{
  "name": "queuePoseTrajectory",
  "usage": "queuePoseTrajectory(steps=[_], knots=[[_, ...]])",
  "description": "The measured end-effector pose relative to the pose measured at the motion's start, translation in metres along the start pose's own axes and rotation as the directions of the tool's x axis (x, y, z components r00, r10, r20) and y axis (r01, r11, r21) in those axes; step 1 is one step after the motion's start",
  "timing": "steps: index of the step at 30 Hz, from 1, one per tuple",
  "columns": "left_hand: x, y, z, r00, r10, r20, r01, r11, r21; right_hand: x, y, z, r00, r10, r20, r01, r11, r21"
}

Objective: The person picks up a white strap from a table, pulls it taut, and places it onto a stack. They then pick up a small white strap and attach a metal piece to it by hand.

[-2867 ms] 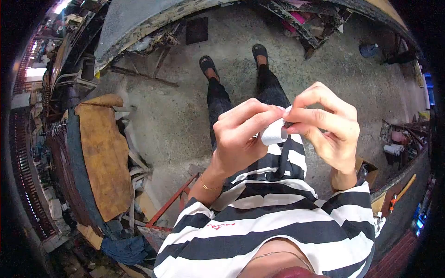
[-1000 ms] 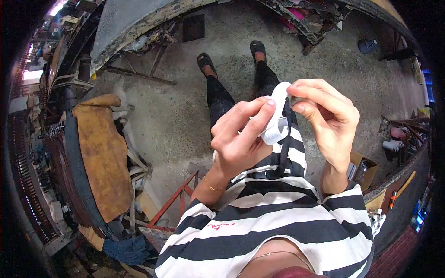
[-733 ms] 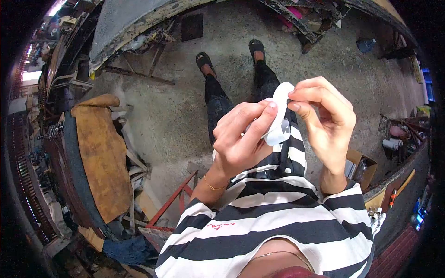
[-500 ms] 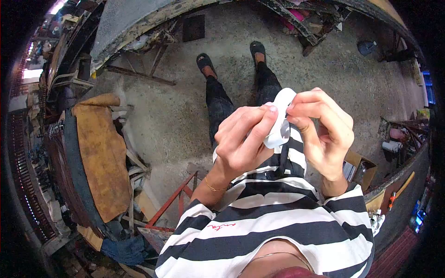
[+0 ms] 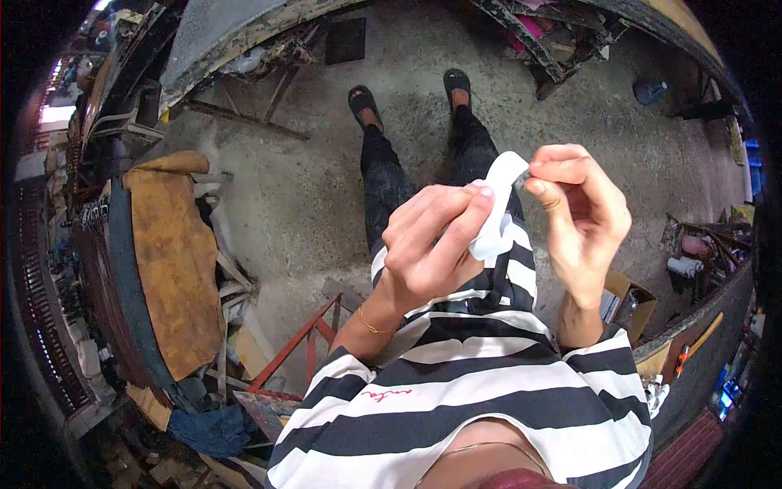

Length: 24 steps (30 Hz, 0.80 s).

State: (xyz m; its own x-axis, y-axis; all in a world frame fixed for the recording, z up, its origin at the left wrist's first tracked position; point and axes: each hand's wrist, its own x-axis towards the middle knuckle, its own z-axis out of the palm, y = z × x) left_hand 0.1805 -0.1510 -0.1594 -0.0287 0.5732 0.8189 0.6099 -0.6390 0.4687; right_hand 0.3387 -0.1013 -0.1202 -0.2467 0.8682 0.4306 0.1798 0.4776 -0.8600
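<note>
A looped white strip (image 5: pixel 507 169), tape-like, is pinched between the thumb and fingers of my left hand (image 5: pixel 432 236). Its upper part arches toward the right, and its lower curl hangs under my left fingers in front of my striped shirt. On the right, my right hand (image 5: pixel 582 216) pinches the end of that strip with thumb and fingertips. A small greyish bit shows just below those fingertips, too small to name.
A brown-topped bench (image 5: pixel 175 277) stands at the left, with blue cloth (image 5: pixel 213 432) below it. A red metal frame (image 5: pixel 293 350) is near my left elbow. At the right are a cardboard box (image 5: pixel 643 310) and a dark bench edge (image 5: pixel 700 359). A grey table (image 5: pixel 220 41) stands ahead.
My right hand has moved slightly right, away from my left hand, drawing the strip's end outward. The left hand stays nearly in place and keeps its hold.
</note>
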Motion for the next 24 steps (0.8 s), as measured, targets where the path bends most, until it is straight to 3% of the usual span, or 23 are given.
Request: queuePoseTrajectory(steps=[1,4,9,12,24], knots=[[-0.0016,-0.0003,-0.0005,1.000,-0.007,0.000,0.007,1.000,0.004,-0.0003,0.0001,0.0001,1.000,0.024,-0.015,-0.023,0.998,0.059],[-0.0020,-0.0034,0.0019,1.000,0.002,0.019,-0.001,1.000,-0.027,-0.0006,0.0007,0.0013,1.000,0.009,0.007,-0.009,1.000,0.003],[0.0025,-0.0006,0.0008,0.999,-0.019,0.040,0.019,1.000,0.007,-0.0006,-0.0016,0.0023,0.981,-0.184,0.058,0.189,0.977,-0.100],[0.0008,-0.0006,0.0035,0.999,-0.006,0.033,0.006,1.000,-0.002,-0.0008,-0.0023,0.0044,0.974,-0.221,0.041,0.224,0.971,-0.085],[0.0043,0.0003,0.0086,0.998,0.010,0.059,-0.009,1.000,-0.020,-0.0087,-0.0047,-0.0008,0.984,-0.174,0.024,0.174,0.985,-0.002]])
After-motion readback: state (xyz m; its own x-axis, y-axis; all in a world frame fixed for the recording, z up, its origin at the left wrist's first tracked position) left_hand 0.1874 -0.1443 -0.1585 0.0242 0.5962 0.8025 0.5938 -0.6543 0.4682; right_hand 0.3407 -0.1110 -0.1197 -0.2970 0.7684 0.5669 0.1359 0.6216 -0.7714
